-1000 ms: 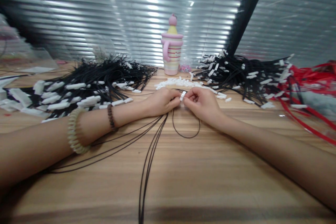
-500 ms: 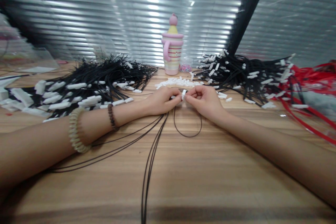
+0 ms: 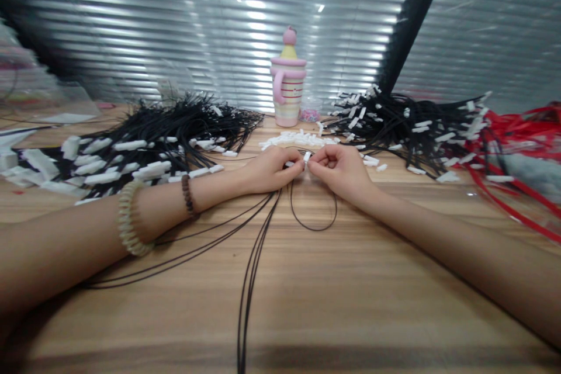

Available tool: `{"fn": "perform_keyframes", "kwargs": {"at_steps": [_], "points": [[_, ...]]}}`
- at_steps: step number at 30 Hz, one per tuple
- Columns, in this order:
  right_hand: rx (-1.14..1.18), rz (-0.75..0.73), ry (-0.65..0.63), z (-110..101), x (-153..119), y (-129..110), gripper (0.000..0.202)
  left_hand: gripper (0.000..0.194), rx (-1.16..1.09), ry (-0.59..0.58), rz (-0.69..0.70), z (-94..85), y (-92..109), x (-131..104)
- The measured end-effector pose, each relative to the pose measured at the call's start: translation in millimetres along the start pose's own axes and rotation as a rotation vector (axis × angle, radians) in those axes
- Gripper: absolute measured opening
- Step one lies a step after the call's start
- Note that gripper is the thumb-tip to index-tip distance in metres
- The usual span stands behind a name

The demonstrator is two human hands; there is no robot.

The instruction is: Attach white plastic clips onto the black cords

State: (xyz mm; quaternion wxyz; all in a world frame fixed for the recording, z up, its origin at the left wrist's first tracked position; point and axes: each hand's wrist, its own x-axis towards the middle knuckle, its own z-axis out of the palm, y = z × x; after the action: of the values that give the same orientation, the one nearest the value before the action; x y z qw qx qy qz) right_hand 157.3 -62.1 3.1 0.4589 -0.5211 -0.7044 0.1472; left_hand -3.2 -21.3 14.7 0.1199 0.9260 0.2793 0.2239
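Wood-grain table (image 3: 350, 304) runs under ribbed silver blinds. At centre, the left hand (image 3: 272, 169) and right hand (image 3: 339, 170) meet, fingertips of both pinched shut on a small white clip (image 3: 307, 156), with a black cord loop (image 3: 313, 210) hanging toward 6 o'clock. More black cords (image 3: 252, 269) trail from the left hand toward 6 o'clock. A pink cup (image 3: 287, 90) stands at 12 o'clock, tagged cord heaps at 10 (image 3: 144, 134) and 2 o'clock.
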Motion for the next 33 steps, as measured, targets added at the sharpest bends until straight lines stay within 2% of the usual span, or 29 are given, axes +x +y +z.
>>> {"fn": "perform_keyframes", "kwargs": {"at_steps": [9,13,17,20,27,33], "points": [[0.031,0.008,-0.014,0,0,0,0.013,0.028,-0.078,0.005,-0.018,-1.8,-3,2],[0.106,0.047,-0.004,0,2,1,0.017,0.033,-0.29,-0.05,-0.073,-3.4,-12,6],[0.266,0.167,0.056,0,4,5,0.015,0.035,-0.585,-0.133,-0.226,-3.5,-20,7],[0.289,0.181,0.073,1,4,7,0.014,0.031,-0.698,-0.164,-0.295,-4.0,-20,7],[0.235,0.156,0.041,2,4,7,0.018,0.024,-0.775,-0.163,-0.37,-3.9,-19,8],[0.247,0.188,0.059,3,5,12,0.021,0.025,-0.77,-0.168,-0.365,-4.3,-19,8]]}}
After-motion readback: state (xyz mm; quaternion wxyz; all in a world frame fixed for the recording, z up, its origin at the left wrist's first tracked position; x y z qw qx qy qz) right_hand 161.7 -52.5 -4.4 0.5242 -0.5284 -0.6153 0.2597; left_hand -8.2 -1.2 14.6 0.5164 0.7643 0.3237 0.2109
